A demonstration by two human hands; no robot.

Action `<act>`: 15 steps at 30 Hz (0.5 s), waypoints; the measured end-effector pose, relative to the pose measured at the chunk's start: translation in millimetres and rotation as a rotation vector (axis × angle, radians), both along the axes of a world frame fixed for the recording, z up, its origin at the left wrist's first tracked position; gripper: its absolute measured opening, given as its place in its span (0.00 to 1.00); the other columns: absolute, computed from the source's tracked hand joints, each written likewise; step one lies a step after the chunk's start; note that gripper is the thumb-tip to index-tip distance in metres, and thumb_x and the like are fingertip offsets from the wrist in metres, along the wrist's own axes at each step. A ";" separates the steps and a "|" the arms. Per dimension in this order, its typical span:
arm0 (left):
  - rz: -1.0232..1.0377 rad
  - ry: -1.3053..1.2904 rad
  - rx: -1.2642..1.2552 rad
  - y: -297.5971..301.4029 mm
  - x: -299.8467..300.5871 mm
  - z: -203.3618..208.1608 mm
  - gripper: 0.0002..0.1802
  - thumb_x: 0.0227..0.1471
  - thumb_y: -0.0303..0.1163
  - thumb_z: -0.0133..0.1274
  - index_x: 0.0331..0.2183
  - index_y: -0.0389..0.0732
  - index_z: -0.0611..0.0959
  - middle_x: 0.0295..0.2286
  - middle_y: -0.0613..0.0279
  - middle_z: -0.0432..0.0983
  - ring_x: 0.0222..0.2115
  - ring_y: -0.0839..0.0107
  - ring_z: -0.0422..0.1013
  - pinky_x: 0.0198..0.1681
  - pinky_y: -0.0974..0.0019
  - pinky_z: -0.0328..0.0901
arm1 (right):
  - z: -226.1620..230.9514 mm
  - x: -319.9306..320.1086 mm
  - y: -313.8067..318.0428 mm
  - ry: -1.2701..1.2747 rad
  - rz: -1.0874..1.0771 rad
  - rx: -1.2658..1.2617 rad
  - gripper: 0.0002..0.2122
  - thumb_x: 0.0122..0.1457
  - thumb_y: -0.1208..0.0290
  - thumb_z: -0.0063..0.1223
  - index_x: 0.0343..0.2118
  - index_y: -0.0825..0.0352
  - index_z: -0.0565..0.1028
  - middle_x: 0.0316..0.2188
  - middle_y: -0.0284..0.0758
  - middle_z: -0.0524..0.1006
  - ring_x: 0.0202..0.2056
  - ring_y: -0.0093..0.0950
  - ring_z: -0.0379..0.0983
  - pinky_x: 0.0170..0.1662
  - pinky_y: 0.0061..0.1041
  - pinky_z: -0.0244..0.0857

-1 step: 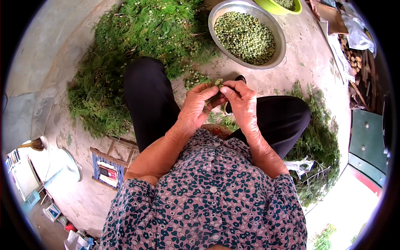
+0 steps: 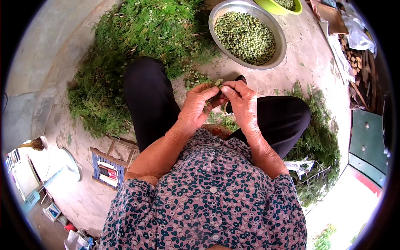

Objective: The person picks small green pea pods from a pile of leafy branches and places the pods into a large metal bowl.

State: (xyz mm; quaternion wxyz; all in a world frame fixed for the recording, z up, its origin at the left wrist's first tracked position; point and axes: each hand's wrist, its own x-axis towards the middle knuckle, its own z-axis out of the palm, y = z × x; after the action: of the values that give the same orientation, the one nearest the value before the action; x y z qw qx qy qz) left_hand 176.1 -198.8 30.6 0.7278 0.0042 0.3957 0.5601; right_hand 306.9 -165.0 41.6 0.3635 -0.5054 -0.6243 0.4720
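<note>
Between my knees, my left hand (image 2: 194, 105) and my right hand (image 2: 243, 102) meet with fingertips pinched together. A small green sprig (image 2: 219, 82) pokes up between the thumbs and fingers, gripped from both sides; its lower part is hidden by the fingers. Just beyond my hands lies a small clump of green sprigs with round seed cones (image 2: 195, 78) on the floor. A large heap of leafy green branches (image 2: 146, 31) spreads ahead and to the left. Ahead on the right stands a metal basin (image 2: 281, 46) holding many small green seed cones (image 2: 246, 38).
A yellow-green bowl (image 2: 271, 7) with more cones sits beyond the basin. More cut branches (image 2: 318, 146) lie right of my right knee, beside a clear plastic bag (image 2: 301, 166). At left are a small wooden stool (image 2: 109, 166) and a broom head (image 2: 36, 144). Firewood (image 2: 356, 62) is stacked far right.
</note>
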 end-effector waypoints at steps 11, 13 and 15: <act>-0.098 0.005 0.095 -3.1 -0.9 -3.5 0.03 0.46 0.23 0.50 0.28 0.35 0.76 0.23 0.59 0.73 0.21 0.71 0.68 0.26 0.72 0.65 | -1.7 14.4 6.7 0.642 0.015 -0.655 0.07 0.56 0.72 0.48 0.34 0.69 0.72 0.21 0.30 0.71 0.20 0.17 0.62 0.25 0.14 0.56; -0.137 -0.018 0.089 -2.3 -2.9 0.4 0.04 0.46 0.24 0.48 0.28 0.35 0.76 0.23 0.60 0.73 0.22 0.71 0.68 0.25 0.73 0.64 | 0.2 19.1 11.0 0.690 0.085 -0.682 0.08 0.56 0.71 0.48 0.36 0.70 0.71 0.21 0.30 0.72 0.21 0.17 0.62 0.25 0.14 0.56; -0.190 -0.031 0.059 -1.0 -6.8 4.1 0.05 0.46 0.24 0.47 0.27 0.34 0.75 0.23 0.59 0.72 0.21 0.71 0.67 0.23 0.75 0.62 | -3.4 22.3 13.6 0.767 0.145 -0.679 0.09 0.55 0.72 0.48 0.37 0.70 0.70 0.22 0.32 0.72 0.21 0.17 0.64 0.25 0.14 0.56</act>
State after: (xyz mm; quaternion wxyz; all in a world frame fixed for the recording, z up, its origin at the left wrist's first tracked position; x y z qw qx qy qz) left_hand 169.3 -199.8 34.8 0.7831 0.0544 0.3656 0.5001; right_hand 329.2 -151.5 38.3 0.3479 -0.3411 -0.2912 0.8233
